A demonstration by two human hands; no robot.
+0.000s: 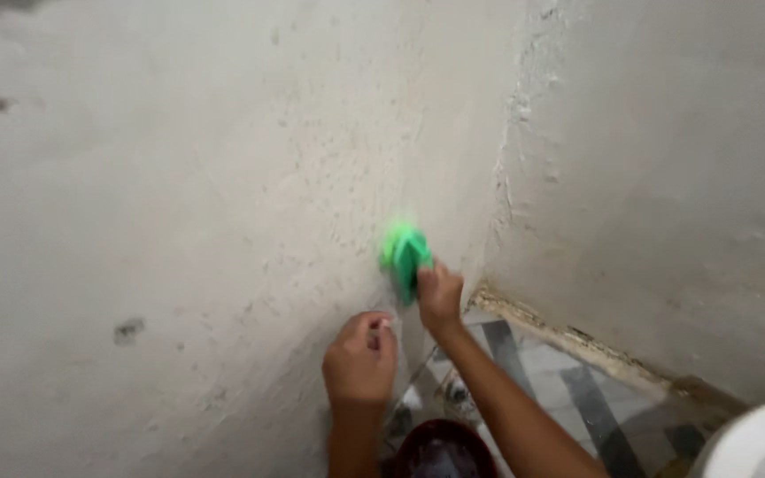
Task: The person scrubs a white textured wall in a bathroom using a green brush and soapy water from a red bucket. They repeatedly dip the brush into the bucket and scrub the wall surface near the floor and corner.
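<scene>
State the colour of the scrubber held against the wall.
Bright green scrubber, gripped by the right hand; seen in the head view.

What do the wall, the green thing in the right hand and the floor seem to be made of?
Wall: looks like rough plaster or cement, matt off-white, pitted, with dark specks and flaking at the corner.
Green thing, held by the right hand: possibly a plastic scrubber or sponge; it is blurred, so this is unsure.
Floor: seems tiled, smooth, pale with dark stripes.

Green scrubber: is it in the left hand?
No, the right hand grips the green scrubber against the wall, while the left hand rests lower on the plaster.
</scene>
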